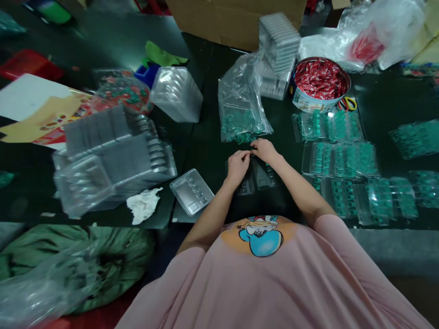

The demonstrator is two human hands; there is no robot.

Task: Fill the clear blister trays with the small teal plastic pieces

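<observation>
Lying body-side of hands: clear trays | just beyond: green pieces

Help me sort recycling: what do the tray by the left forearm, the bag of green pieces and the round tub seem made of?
Tray: likely glossy plastic, from its moulded hollows and highlights.
Bag: apparently shiny plastic film; it creases and shows green pieces through.
Tub: perhaps printed metal, from its thin rim, or plastic.
</observation>
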